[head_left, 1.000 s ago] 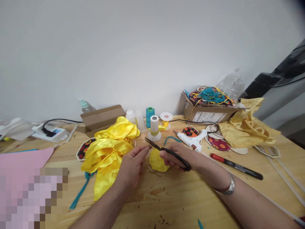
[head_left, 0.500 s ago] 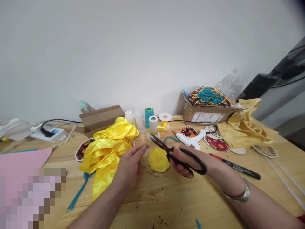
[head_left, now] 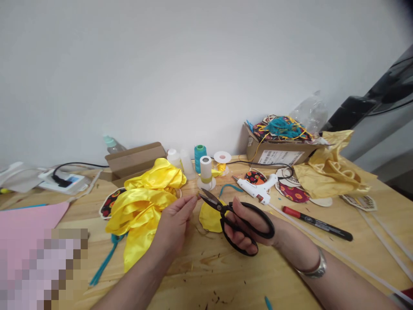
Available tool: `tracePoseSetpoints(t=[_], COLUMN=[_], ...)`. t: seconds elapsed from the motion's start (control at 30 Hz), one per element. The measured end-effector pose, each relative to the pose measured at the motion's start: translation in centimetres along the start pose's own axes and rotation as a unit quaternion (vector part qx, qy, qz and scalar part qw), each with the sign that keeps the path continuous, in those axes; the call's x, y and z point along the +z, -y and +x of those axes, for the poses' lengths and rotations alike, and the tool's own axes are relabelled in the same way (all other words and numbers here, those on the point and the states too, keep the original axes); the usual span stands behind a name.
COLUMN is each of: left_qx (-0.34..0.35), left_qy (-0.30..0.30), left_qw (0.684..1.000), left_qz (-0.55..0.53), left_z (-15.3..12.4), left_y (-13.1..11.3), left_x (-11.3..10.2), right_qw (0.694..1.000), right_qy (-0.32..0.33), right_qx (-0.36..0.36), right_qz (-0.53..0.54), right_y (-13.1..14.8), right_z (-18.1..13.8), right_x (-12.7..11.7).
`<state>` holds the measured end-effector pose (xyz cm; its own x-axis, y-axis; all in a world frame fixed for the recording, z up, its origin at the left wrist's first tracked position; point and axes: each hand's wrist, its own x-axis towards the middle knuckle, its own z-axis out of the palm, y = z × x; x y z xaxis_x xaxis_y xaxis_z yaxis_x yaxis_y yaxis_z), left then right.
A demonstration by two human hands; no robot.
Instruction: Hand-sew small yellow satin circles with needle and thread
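My right hand (head_left: 241, 224) grips black-handled scissors (head_left: 248, 219), thumb in one loop and fingers in the other. Their slightly parted dark blades point left, with the tips beside the fingertips of my left hand (head_left: 176, 219). That left hand is pinched closed on something too small to make out. Under the blades, a round yellow fabric piece (head_left: 209, 217) lies on the table, partly hidden by the scissors. Shiny yellow satin (head_left: 146, 202) is heaped just left of my left hand, and a teal tassel (head_left: 106, 262) sticks out from beneath it.
A white glue gun (head_left: 258, 187) and a red-capped marker (head_left: 318, 223) lie to the right. Behind stand a teal thread cone (head_left: 200, 158), a white roll (head_left: 205, 167) and a cardboard box (head_left: 284, 153) filled with cords and patterned pieces. Gold cloth (head_left: 332, 172) lies at far right.
My right hand has shifted slightly left and down, and the scissors' handles have spread wider. The blade tips are closer to my left fingertips. A white stick now shows beside my right forearm.
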<state>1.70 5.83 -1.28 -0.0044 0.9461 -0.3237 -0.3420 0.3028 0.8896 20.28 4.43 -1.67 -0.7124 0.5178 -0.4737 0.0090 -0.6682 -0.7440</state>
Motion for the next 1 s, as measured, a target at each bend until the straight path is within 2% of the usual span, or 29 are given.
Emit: tracePoseSetpoints(t=[0.4, 0.63, 0.8, 1.0], left_qx=[0.027, 0.070, 0.074, 0.078], left_qy=[0.011, 0.013, 0.021, 0.025], left_qw=[0.998, 0.992, 0.989, 0.987], left_qz=[0.051, 0.101, 0.126, 0.135], left_z=[0.17, 0.02, -0.14, -0.08], left_y=[0.50, 0.31, 0.27, 0.29], left_x=[-0.32, -0.13, -0.08, -0.17], right_qw=[0.999, 0.998, 0.995, 0.994], right_qy=[0.034, 0.051, 0.065, 0.031], right_qx=[-0.016, -0.040, -0.070, -0.091], right_qz=[0.009, 0.008, -0.004, -0.058], right_y=[-0.43, -0.68, -0.58, -0.01], right_z=[0.11, 0.13, 0.03, -0.21], right_x=[-0.44, -0.68, -0.57, -0.26])
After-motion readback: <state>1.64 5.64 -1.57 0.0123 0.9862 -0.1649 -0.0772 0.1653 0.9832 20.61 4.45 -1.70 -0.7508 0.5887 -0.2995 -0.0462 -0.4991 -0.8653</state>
